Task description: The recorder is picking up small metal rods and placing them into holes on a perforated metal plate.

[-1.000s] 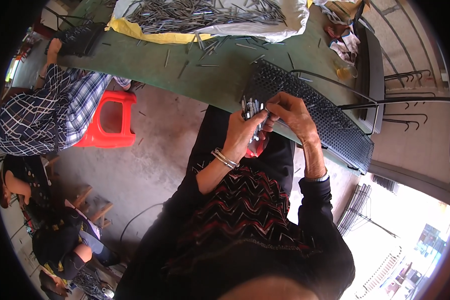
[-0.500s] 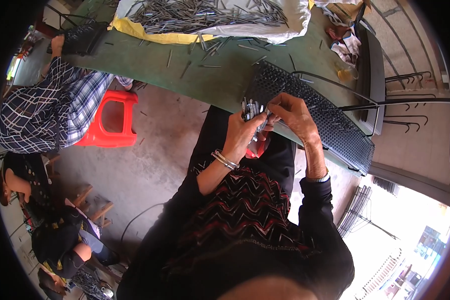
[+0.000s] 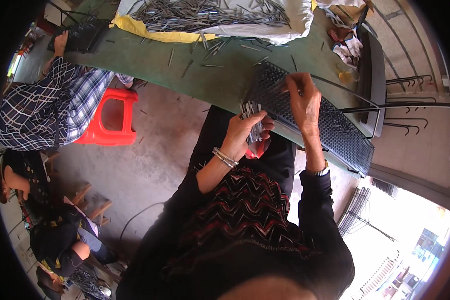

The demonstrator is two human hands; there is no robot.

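Note:
A bundle of thin grey metal strips [image 3: 255, 122] is gripped in my left hand [image 3: 241, 131], thumb across the strips, their ends poking out above the fingers. My right hand [image 3: 303, 100] is over the far left part of a long dark rack full of small holes [image 3: 335, 127]. Its thumb and forefinger are pinched together. Whatever is between those fingertips is too small to make out. The rack lies slantwise along the right end of the green table [image 3: 160, 65], and small pieces stand in some of its holes.
On the table a white and yellow sack [image 3: 165, 36] bears a heap of metal strips [image 3: 195, 17]; several more lie loose before it. A cup of yellowish liquid [image 3: 349, 76] stands behind the rack. Hooked rods [image 3: 407, 103] jut at right. Left are a red stool [image 3: 130, 117] and a co-worker in checked clothes [image 3: 35, 115].
My right hand has left the strips in my left hand and moved up and right, over the rack. The left hand keeps its hold almost in place.

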